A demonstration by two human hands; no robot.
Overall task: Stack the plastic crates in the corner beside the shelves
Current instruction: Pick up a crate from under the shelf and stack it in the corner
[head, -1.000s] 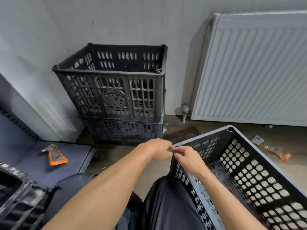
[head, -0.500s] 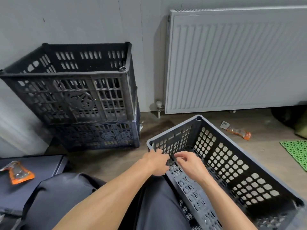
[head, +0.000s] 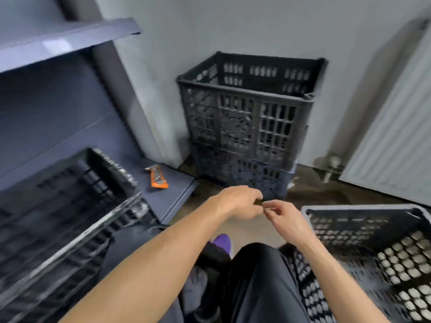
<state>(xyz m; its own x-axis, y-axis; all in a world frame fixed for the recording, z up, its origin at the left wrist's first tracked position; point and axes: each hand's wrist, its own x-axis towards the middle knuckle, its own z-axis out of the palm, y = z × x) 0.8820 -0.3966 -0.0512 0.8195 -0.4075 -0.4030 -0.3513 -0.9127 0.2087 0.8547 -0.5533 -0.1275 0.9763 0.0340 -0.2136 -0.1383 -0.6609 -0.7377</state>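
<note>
Two dark slatted plastic crates stand stacked in the corner against the wall: the upper crate [head: 245,122] sits on the lower crate [head: 242,173]. A grey perforated crate [head: 363,209] lies on the floor at my lower right. My left hand [head: 238,201] and my right hand [head: 284,217] meet in front of the stack, clear of the grey crate's near corner. Both pinch a small dark piece [head: 259,202] between their fingertips; blur hides what it is.
Grey shelves [head: 58,43] fill the left side, with a black crate [head: 70,206] and an orange wrapper [head: 158,177] on the bottom shelf. A white radiator [head: 396,141] and its valve [head: 331,166] are right of the stack. My legs and a purple shoe [head: 221,241] are below.
The view has swung left, bringing the shelves in. My hands have come off the grey crate's corner and lifted, still together, with a small dark piece between them.
</note>
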